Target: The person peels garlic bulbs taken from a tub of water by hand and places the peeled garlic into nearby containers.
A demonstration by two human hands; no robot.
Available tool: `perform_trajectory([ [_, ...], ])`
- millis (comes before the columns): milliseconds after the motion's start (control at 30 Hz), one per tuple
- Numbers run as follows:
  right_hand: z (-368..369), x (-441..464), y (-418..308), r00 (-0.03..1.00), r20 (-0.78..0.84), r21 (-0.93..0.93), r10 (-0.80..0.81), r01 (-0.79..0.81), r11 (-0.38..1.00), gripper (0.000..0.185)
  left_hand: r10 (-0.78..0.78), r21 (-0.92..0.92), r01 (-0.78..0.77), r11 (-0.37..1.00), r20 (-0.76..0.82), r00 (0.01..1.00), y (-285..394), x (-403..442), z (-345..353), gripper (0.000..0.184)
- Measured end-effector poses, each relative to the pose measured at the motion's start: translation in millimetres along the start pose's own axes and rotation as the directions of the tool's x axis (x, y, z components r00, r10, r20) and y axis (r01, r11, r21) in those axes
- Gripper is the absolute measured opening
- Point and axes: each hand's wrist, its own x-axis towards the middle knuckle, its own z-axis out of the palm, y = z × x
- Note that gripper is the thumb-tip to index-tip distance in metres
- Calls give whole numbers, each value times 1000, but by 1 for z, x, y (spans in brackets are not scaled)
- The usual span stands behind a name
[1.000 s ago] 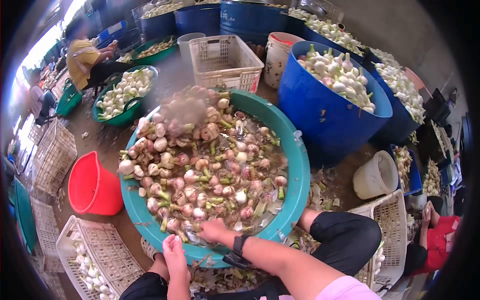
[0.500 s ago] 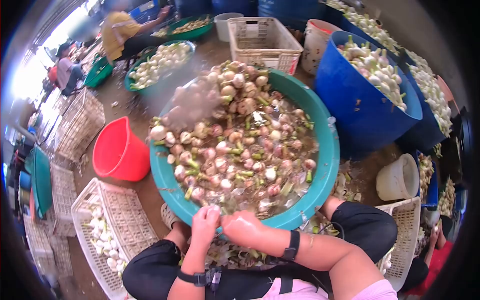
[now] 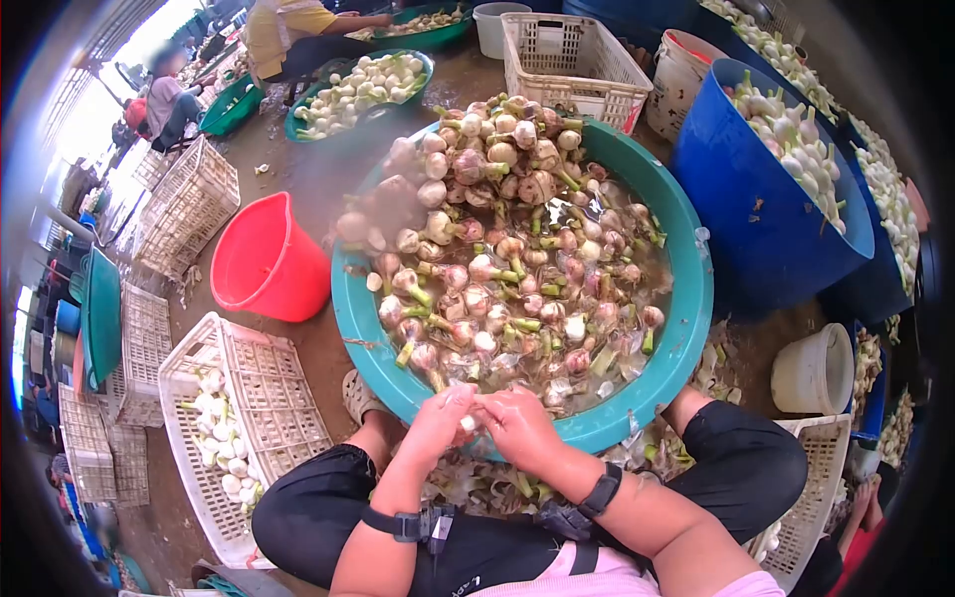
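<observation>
At the near rim of a teal tub (image 3: pixel 691 328), both hands meet around a garlic bulb (image 3: pixel 467 425), of which only a pale part shows between the fingers. My left hand (image 3: pixel 440 420) is closed on it from the left. My right hand (image 3: pixel 524 426) presses its fingers against the same bulb from the right. Inside the tub, unpeeled garlic bulbs (image 3: pixel 482 298) with cut green stems lie in water, heaped high at the far side. Garlic skins (image 3: pixel 477 488) are scattered on the floor below my hands.
A white crate (image 3: pixel 284 383) with peeled garlic stands left, near a red bucket (image 3: pixel 269 261). To the right are a blue barrel (image 3: pixel 736 199) full of white garlic and a pale bucket (image 3: pixel 811 370). Another crate (image 3: pixel 577 75) stands behind the tub. People sit at the far left.
The camera view has shifted, so the tub appears farther right and slightly higher. My hands stay together at the rim, and the pale bulb between them now shows.
</observation>
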Motion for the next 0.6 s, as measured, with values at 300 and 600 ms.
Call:
perform_trajectory([
  [300, -11, 12, 36, 727, 496, 816, 475, -578, 32, 24, 734, 751, -630, 198, 312, 603, 9, -25, 20, 46],
  [600, -35, -26, 11, 991, 50, 999, 127, -51, 5, 28, 237, -630, -445, 637, -390, 890, -1, -8, -5, 20],
])
